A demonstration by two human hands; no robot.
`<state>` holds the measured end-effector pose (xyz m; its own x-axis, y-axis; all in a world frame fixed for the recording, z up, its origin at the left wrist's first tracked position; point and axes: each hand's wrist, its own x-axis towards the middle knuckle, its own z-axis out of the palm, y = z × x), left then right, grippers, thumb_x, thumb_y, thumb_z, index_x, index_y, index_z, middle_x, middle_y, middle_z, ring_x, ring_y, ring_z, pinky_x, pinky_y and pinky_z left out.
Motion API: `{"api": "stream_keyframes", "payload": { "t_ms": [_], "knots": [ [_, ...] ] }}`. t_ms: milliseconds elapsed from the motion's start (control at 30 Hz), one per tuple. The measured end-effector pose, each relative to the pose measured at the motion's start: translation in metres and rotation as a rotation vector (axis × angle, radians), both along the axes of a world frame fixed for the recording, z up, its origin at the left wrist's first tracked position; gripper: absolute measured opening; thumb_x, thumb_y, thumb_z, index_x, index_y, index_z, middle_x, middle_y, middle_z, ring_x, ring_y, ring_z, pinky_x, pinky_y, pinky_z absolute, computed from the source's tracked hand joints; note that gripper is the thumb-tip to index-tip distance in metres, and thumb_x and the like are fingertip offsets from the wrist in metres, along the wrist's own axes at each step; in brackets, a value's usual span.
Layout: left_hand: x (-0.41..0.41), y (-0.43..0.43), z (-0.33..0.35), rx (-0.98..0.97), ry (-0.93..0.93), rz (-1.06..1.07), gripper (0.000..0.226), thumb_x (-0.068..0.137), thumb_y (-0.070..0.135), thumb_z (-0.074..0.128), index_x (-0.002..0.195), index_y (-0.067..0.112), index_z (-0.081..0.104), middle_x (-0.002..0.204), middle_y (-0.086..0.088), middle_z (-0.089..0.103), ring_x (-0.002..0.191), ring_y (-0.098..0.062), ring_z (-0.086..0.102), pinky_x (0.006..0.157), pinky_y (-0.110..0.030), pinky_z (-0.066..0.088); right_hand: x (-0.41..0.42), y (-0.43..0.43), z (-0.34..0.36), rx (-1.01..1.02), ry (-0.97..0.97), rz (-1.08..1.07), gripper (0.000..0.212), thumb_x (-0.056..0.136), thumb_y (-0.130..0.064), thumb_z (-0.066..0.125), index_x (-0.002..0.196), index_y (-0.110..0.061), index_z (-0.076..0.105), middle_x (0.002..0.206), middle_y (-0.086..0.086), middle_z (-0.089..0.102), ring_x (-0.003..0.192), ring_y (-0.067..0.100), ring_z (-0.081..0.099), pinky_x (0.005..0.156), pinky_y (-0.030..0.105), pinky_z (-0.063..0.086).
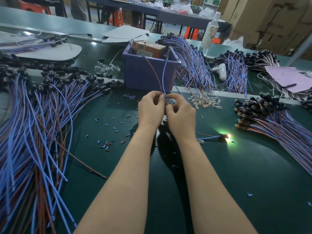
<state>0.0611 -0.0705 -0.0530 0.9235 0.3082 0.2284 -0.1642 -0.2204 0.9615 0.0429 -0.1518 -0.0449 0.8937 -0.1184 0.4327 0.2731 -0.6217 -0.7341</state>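
Two leads, a brown wire (154, 73) and a blue wire (163, 76), drop from the purple bin (143, 78) to hands held together above the green table (236, 166). The left hand (151, 108) pinches the brown wire and the right hand (180, 114) the blue wire. Wire bundles (33, 132) lie alongside.

Where my left hand (151, 107) pinches the brown wire (154, 73) and my right hand (180, 114) the blue wire (163, 76), both lower ends vanish behind my curled fingers. The clear piece (172, 100) just past my fingertips is half covered, so I can't tell whether I touch it. Both wires climb to the rim of the purple bin (145, 75), where I can't make out their fastening; its front wall hides most of the brown box (150, 48). The wire heap (25, 141) along the tabletop's left edge is cut off left and below. Glare swallows the lit lamp (227, 136). The bottle (209, 34) at the far edge has a label too blurred to read.
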Motion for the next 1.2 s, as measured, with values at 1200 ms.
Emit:
{"api": "stream_keyframes", "payload": {
  "t_ms": [1200],
  "knots": [
    [-0.004,-0.280,0.053,-0.430,0.372,-0.743,0.035,0.099,0.006,0.045,0.064,0.005,0.053,0.039,0.007,0.052,0.033,-0.002,0.046,0.039,-0.014,0.042,-0.049,-0.249,0.030,1.332,-0.028,-0.538,0.044,0.100,-0.035,0.043,0.065,-0.010,0.054,0.041,-0.005,0.059,0.036,0.005,0.056,0.040,0.015,0.048]
  ]
}}
